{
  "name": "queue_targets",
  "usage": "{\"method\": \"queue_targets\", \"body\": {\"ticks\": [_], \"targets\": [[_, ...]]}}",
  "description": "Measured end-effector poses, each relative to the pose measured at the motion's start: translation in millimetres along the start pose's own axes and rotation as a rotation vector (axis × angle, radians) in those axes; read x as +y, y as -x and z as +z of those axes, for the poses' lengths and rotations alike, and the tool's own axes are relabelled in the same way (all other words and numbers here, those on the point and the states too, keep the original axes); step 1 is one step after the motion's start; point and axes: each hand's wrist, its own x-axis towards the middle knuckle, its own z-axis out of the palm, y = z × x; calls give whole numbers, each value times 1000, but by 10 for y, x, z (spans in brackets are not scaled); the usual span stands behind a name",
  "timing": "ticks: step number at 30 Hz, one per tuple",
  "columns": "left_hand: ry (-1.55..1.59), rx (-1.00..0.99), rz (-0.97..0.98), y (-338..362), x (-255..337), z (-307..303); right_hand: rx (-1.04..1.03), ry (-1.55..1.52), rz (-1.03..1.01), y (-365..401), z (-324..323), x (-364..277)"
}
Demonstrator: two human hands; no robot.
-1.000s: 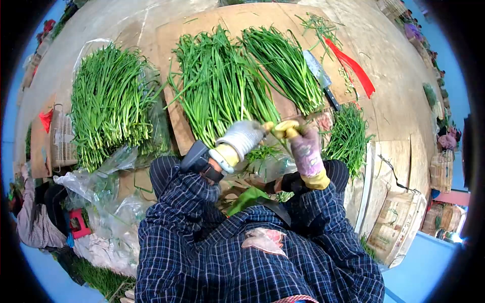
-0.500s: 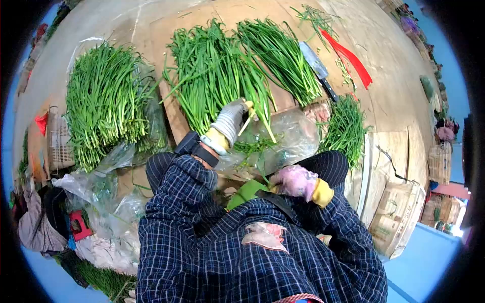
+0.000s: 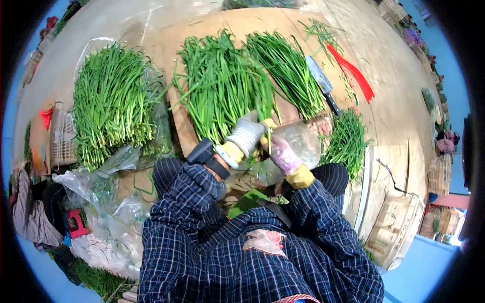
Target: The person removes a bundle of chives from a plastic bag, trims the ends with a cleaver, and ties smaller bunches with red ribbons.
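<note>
Green stalks (image 3: 263,103) at near edge of larger pile (image 3: 217,83), left hand (image 3: 245,136) clamped on them. Right hand (image 3: 284,155) at pale lower ends (pinching or merely touching, cannot tell). Farther right, knife (image 3: 318,74) on cardboard (image 3: 212,24).

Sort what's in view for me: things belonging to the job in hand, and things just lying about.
Likely part of the job:
- left hand and right hand, gloved, close together at some green stalks
- middle pile of greens

Seemingly lying about:
- red strip
- knife (unused now, may belong)
- basket
</note>
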Motion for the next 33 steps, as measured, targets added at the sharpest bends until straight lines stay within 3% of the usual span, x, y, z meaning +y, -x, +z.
{"method": "queue_targets", "body": {"ticks": [3,4,5,6,9,10,12,14,16,18,20,21,22,23,24,25,26,28,30,33], "targets": [[-52,7,32,-172,-222,-2,-62,765,-126,208,-128,-784],[-275,49,-50,-51,-8,-57,31,797,-199,138,-198,-1070],[-316,42,-38,-83,-110,-72,204,315,39,48,-129,-1700],[-371,12,-25,-96,-230,-32,300,575,-158,-244,-195,-1673],[-436,-7,-14,-103,-307,12,158,749,-225,-1101,97,-1937],[-434,-12,-3,-117,-348,31,151,1038,-328,-1380,218,-2020],[-497,-71,-127,-19,-52,12,207,1180,-186,-1993,482,-2046],[-526,-120,-41,-1,-138,23,258,1366,-232,-2467,619,-2036],[-532,-163,37,22,-200,18,262,1474,-35,-2733,763,-1978],[-447,-153,-10,79,-112,10,172,1543,-8,-2996,720,-1800],[-445,-113,111,56,-211,3,40,1594,-79,-3366,547,-1714],[-439,-95,171,62,-261,23,72,1200,-79,-4007,103,-1440],[-379,-51,228,84,-308,58,6,1118,-66,-3317,341,-1918],[-311,-48,278,136,-326,64,-88,1409,-565,-3086,183,-2069],[-244,-47,329,202,-315,39,45,702,-222,-2899,192,-2218],[-300,-90,269,246,-282,28,9,311,-297,-2603,195,-2344],[-296,-91,268,260,-321,38,-81,119,-207,-2572,62,-2469],[64,-153,260,304,-413,45,-189,21,-236,-2159,-6,-2780],[145,-137,347,366,-340,-73,-333,18,-332,-1944,-150,-2995],[140,-281,292,430,-195,-388,-383,54,-443,-1651,-160,-3185]]}}
